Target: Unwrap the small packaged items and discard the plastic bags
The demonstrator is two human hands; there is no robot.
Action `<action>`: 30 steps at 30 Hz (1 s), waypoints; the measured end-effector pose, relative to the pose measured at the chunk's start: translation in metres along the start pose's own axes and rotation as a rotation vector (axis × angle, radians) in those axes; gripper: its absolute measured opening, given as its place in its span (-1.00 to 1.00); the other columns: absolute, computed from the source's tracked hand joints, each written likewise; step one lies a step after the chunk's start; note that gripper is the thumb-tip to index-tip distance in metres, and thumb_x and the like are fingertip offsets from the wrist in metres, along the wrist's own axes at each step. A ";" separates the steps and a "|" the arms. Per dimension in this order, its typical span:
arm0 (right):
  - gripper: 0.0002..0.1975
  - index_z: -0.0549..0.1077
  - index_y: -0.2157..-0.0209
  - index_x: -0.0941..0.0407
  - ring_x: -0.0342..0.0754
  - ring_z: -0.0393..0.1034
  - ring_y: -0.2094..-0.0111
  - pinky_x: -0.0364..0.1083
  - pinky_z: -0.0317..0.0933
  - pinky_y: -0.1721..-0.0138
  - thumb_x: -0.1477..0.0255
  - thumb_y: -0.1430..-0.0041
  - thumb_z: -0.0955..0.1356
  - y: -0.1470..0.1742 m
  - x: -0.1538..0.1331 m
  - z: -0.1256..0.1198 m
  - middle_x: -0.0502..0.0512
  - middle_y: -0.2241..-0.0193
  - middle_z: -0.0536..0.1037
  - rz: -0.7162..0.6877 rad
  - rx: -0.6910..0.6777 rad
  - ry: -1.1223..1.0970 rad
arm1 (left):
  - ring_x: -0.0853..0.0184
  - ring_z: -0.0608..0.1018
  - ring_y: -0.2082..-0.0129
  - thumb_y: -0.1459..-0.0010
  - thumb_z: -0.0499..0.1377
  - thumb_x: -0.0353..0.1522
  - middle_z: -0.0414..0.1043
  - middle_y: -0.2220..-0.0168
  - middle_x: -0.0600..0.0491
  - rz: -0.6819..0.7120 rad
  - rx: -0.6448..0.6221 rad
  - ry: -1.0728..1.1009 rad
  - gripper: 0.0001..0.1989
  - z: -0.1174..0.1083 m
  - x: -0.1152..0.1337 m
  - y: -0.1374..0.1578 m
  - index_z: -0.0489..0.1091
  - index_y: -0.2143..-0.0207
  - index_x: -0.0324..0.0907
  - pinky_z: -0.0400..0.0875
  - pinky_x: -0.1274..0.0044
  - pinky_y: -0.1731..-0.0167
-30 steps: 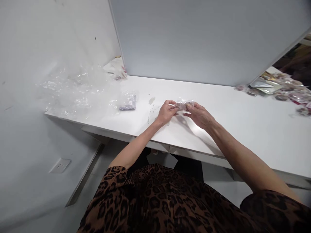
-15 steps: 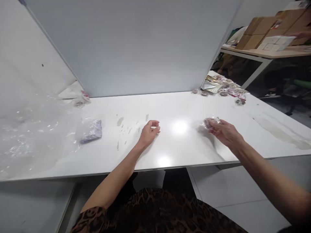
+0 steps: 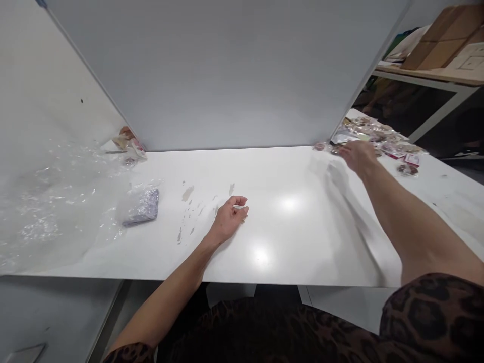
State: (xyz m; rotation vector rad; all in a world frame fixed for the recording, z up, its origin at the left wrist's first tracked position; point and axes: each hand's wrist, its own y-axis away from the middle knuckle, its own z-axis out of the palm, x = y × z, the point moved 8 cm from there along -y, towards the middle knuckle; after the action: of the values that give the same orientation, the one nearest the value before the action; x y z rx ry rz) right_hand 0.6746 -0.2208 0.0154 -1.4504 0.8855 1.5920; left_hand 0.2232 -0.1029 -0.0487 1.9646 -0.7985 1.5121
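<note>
My left hand (image 3: pixel 229 220) rests on the white table (image 3: pixel 272 232), thumb and fingers curled but apart, with nothing between them. My right hand (image 3: pixel 357 155) reaches far forward to the near edge of a pile of small clear-wrapped packets (image 3: pixel 378 132). Its back faces me and hides most of the fingers, so I cannot see whether it holds a packet. Just left of its fingertips lies a small reddish packet (image 3: pixel 319 146) by the foot of the grey board. A separate dark packet (image 3: pixel 407 170) lies to the right of the hand.
A grey upright board (image 3: pixel 227 75) stands across the back of the table. Crumpled clear plastic (image 3: pixel 56 201) covers the left side, beside a purple wrapped bundle (image 3: pixel 141 206). Another person's hand (image 3: pixel 126 132) shows behind the board's left edge. Cardboard boxes (image 3: pixel 442 40) stand on another table.
My right hand, which held a small clear-wrapped packet over the table, has moved forward to the pile. My left hand has barely moved. Another person's hand has appeared at the back left.
</note>
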 end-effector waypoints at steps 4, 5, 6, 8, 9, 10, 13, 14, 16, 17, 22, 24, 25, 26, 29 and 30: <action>-0.81 0.43 0.35 0.14 -0.20 0.43 0.44 -0.15 0.43 0.27 0.68 -0.14 0.45 0.080 0.056 0.016 -0.02 0.49 0.49 0.155 0.023 0.062 | 0.40 0.63 0.27 -0.31 0.19 -0.23 0.51 -0.07 -0.01 0.030 -0.010 -0.039 -0.75 0.004 0.006 0.002 0.44 0.00 -0.09 0.52 0.44 0.17; -0.84 0.47 0.35 0.17 -0.20 0.46 0.44 -0.16 0.43 0.28 0.69 -0.12 0.46 0.100 0.063 0.022 0.02 0.47 0.53 0.164 -0.031 0.066 | 0.40 0.62 0.26 -0.32 0.18 -0.24 0.52 -0.07 -0.01 0.041 -0.010 -0.054 -0.75 0.005 0.009 0.002 0.44 0.00 -0.10 0.52 0.44 0.16; -0.86 0.51 0.34 0.18 -0.18 0.49 0.42 -0.17 0.43 0.29 0.67 -0.11 0.48 0.118 0.068 0.027 0.06 0.44 0.57 0.170 -0.087 0.068 | 0.39 0.62 0.26 -0.32 0.18 -0.26 0.52 -0.07 -0.01 0.056 -0.006 -0.071 -0.76 0.006 0.012 0.003 0.45 0.00 -0.11 0.53 0.44 0.14; -0.88 0.58 0.32 0.19 -0.14 0.53 0.39 -0.18 0.45 0.30 0.63 -0.09 0.51 0.149 0.072 0.038 0.12 0.38 0.62 0.186 -0.201 0.069 | 0.38 0.61 0.22 -0.33 0.18 -0.30 0.53 -0.09 -0.03 0.094 0.024 -0.109 -0.77 0.007 0.018 0.005 0.46 0.00 -0.12 0.54 0.42 0.08; -0.89 0.60 0.32 0.19 -0.12 0.54 0.37 -0.18 0.46 0.30 0.60 -0.07 0.52 0.162 0.073 0.044 0.14 0.36 0.63 0.197 -0.250 0.069 | 0.37 0.60 0.20 -0.33 0.18 -0.33 0.53 -0.10 -0.04 0.118 0.048 -0.129 -0.78 0.007 0.021 0.006 0.46 0.00 -0.12 0.54 0.42 0.05; -0.88 0.62 0.31 0.19 -0.10 0.55 0.36 -0.18 0.47 0.30 0.58 -0.06 0.53 0.173 0.074 0.051 0.16 0.35 0.65 0.211 -0.293 0.072 | 0.36 0.60 0.17 -0.33 0.17 -0.35 0.52 -0.11 -0.05 0.142 0.077 -0.149 -0.79 0.006 0.024 0.007 0.47 0.00 -0.13 0.54 0.42 0.03; -0.81 0.67 0.31 0.18 -0.09 0.56 0.37 -0.22 0.47 0.34 0.52 0.05 0.58 0.198 0.080 0.079 0.17 0.32 0.67 0.240 -0.401 0.107 | 0.35 0.60 0.09 -0.35 0.15 -0.39 0.48 -0.17 -0.07 0.201 0.182 -0.212 -0.77 -0.007 0.029 0.009 0.46 -0.03 -0.12 0.54 0.42 -0.04; -0.77 0.68 0.31 0.16 -0.10 0.55 0.38 -0.24 0.45 0.37 0.49 0.10 0.60 0.207 0.084 0.092 0.17 0.31 0.67 0.251 -0.440 0.125 | 0.33 0.60 0.05 -0.37 0.14 -0.39 0.46 -0.19 -0.07 0.212 0.221 -0.243 -0.76 -0.015 0.030 0.010 0.46 -0.05 -0.11 0.53 0.42 -0.07; -0.68 0.70 0.32 0.14 -0.13 0.53 0.39 -0.28 0.42 0.40 0.42 0.21 0.64 0.226 0.091 0.119 0.16 0.29 0.68 0.281 -0.528 0.152 | 0.27 0.55 -0.11 -0.38 0.13 -0.37 0.45 -0.21 -0.07 0.229 0.301 -0.344 -0.74 -0.035 0.032 0.015 0.45 -0.08 -0.10 0.47 0.39 -0.18; -0.64 0.70 0.32 0.13 -0.14 0.52 0.40 -0.30 0.41 0.41 0.39 0.27 0.66 0.236 0.095 0.133 0.15 0.29 0.68 0.297 -0.569 0.161 | 0.24 0.50 -0.19 -0.39 0.13 -0.36 0.45 -0.22 -0.07 0.223 0.350 -0.418 -0.73 -0.048 0.033 0.019 0.45 -0.09 -0.09 0.41 0.36 -0.25; -0.52 0.72 0.35 0.06 -0.14 0.47 0.36 -0.31 0.40 0.40 0.18 0.40 0.71 0.289 0.100 0.184 0.11 0.33 0.67 0.331 -0.751 0.186 | 0.05 0.20 -0.45 -0.36 0.16 -0.30 0.21 -0.43 -0.10 -0.005 0.695 -0.816 -0.59 -0.151 0.024 0.050 0.38 -0.23 -0.04 0.09 0.14 -0.42; -0.53 0.73 0.34 0.03 -0.13 0.45 0.33 -0.32 0.40 0.37 0.14 0.35 0.71 0.303 0.099 0.195 0.10 0.33 0.67 0.320 -0.810 0.195 | -0.08 0.07 -0.51 -0.33 0.19 -0.23 0.07 -0.49 -0.20 -0.147 0.783 -0.875 -0.46 -0.197 0.010 0.061 0.29 -0.32 -0.09 -0.02 0.05 -0.44; -0.56 0.73 0.33 0.02 -0.14 0.44 0.33 -0.32 0.40 0.36 0.14 0.31 0.71 0.308 0.099 0.199 0.10 0.33 0.67 0.312 -0.832 0.201 | -0.14 0.05 -0.51 -0.32 0.20 -0.19 0.05 -0.49 -0.27 -0.223 0.794 -0.873 -0.40 -0.217 0.001 0.065 0.25 -0.35 -0.13 -0.04 0.02 -0.43; -0.58 0.74 0.32 0.01 -0.14 0.43 0.33 -0.33 0.40 0.35 0.14 0.26 0.70 0.312 0.099 0.201 0.10 0.32 0.67 0.305 -0.848 0.204 | -0.19 0.08 -0.49 -0.32 0.20 -0.15 0.07 -0.47 -0.34 -0.293 0.785 -0.860 -0.36 -0.232 -0.008 0.068 0.23 -0.36 -0.18 -0.03 0.00 -0.41; -0.65 0.74 0.28 -0.03 -0.14 0.42 0.31 -0.35 0.40 0.31 0.15 0.13 0.67 0.317 0.100 0.201 0.09 0.29 0.67 0.290 -0.870 0.200 | -0.22 0.25 -0.40 -0.33 0.16 -0.08 0.22 -0.37 -0.41 -0.385 0.652 -0.823 -0.33 -0.243 -0.024 0.069 0.23 -0.36 -0.23 0.07 -0.01 -0.36; -0.64 0.73 0.26 -0.04 -0.13 0.43 0.29 -0.35 0.40 0.30 0.14 0.11 0.67 0.317 0.101 0.199 0.08 0.28 0.67 0.294 -0.865 0.198 | -0.19 0.29 -0.38 -0.33 0.13 -0.05 0.26 -0.35 -0.39 -0.352 0.565 -0.801 -0.31 -0.235 -0.024 0.065 0.21 -0.37 -0.23 0.10 0.01 -0.36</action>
State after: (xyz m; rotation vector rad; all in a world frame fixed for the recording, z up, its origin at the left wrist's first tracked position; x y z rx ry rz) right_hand 0.2986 -0.1741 -0.0692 -2.1664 0.5325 2.2340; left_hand 0.0163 0.0242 -0.0137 3.0070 -0.2637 0.7550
